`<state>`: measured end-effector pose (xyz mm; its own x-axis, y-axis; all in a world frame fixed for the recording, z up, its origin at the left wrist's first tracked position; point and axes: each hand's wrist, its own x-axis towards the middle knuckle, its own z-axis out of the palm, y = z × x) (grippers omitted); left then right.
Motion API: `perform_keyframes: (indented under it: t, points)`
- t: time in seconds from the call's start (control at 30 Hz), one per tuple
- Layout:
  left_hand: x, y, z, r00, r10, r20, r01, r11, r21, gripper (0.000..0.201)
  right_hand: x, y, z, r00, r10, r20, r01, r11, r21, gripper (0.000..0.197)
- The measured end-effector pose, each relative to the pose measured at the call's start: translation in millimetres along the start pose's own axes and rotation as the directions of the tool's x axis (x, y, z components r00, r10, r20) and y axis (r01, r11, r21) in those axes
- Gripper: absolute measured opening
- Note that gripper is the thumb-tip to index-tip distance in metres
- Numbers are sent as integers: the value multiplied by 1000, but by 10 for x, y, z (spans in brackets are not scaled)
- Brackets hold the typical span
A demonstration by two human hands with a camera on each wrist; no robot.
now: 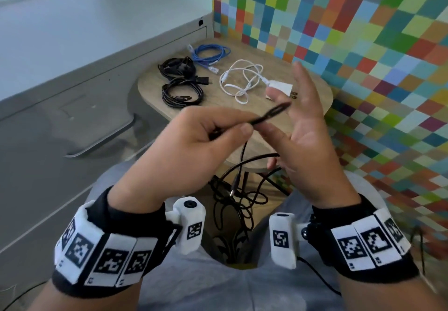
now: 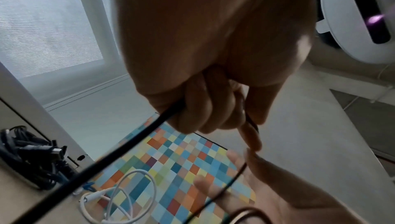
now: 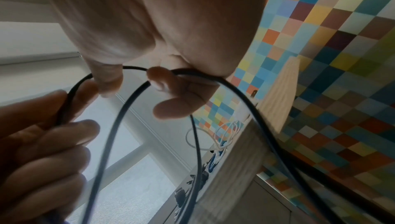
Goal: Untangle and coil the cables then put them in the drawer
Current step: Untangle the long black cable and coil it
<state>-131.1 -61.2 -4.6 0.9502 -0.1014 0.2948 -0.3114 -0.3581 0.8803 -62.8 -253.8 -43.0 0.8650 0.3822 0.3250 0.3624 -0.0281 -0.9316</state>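
Thin black cable [image 1: 269,114] is pinched, doubled over, in the left hand [image 1: 184,146], with slack hanging between the knees. Right hand [image 1: 305,126] is spread, one strand under its lower fingers. 4 coiled cables lie on the far round wooden table [image 1: 312,92].

The black cable [image 1: 266,116] pinched in the left hand [image 1: 184,146] looks like matt rubbery plastic, smooth. Beyond both hands the little table [image 1: 312,87] is pale wood grain with a dull finish. On it, past the right hand [image 1: 305,126], the white cable [image 1: 240,80] is glossy smooth plastic, and its plug [image 1: 278,87] has small shiny metal prongs. The blue cable [image 1: 211,55] farther off has clear plastic ends. Wrist bands [image 1: 109,245] look like cloth under printed white plastic tiles.
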Motion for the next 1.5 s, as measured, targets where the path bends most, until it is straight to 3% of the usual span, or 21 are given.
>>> perform_keyframes:
  t: [0.1, 0.2, 0.27, 0.47, 0.63, 0.8, 0.9, 0.97, 1.07, 1.17, 1.23, 1.3, 1.4, 1.5]
  points:
    - [3, -15, -2, 1000, -5, 26, 5, 1000, -14, 20, -20, -31, 38, 999, -53, 3, 53, 998, 23, 25]
    - [24, -76, -53, 1000, -15, -9, 15, 998, -63, 10, -39, -51, 67, 997, 40, -65, -25, 975, 223, 29]
    - [43, -153, -63, 996, -75, 48, 78, 995, -69, 3, -18, -79, 39, 989, 95, -118, -33, 897, 441, 29]
    - [89, -623, -34, 909, -370, 192, 336, 923, 185, 11, 50, -151, -212, 958, 154, -241, 71, 689, 721, 25]
    - [86, -734, -186, 864, -424, 272, 404, 906, 129, 6, 99, -160, -348, 900, 228, -372, 103, 718, 689, 28]
    - [31, -831, -270, 811, -532, 245, 410, 814, 411, 24, 111, -130, -211, 863, 230, -450, 93, 803, 589, 34]
    - [28, -812, -268, 754, -621, 215, 578, 782, 231, 33, 131, -128, -165, 853, 215, -476, 71, 855, 513, 28]
    - [32, -739, -263, 741, -628, 236, 582, 777, 239, 38, 141, -125, -159, 855, 191, -482, 79, 871, 485, 20]
    - [20, -659, -283, 781, -568, 261, 507, 820, 268, 50, 152, -106, -150, 867, 150, -474, 87, 893, 442, 12]
    - [30, -594, -307, 891, -450, 59, 431, 879, 204, 53, 159, -48, -166, 875, 115, -471, 70, 931, 358, 11]
    - [63, -510, -297, 919, -376, -124, 378, 926, -5, 49, 153, -22, -167, 893, 64, -446, 57, 966, 253, 16]
    - [99, -402, -307, 909, -361, -208, 299, 913, -278, 41, 139, -10, -144, 919, 24, -394, 41, 987, 154, 19]
    - [68, -251, -301, 950, -280, -141, 189, 868, -459, 48, 103, -26, -88, 960, -33, -280, 56, 996, 71, 19]
    - [19, -132, -259, 972, -213, -95, 142, 865, -481, 46, 63, -38, -57, 994, -44, -96, 50, 996, 68, 26]
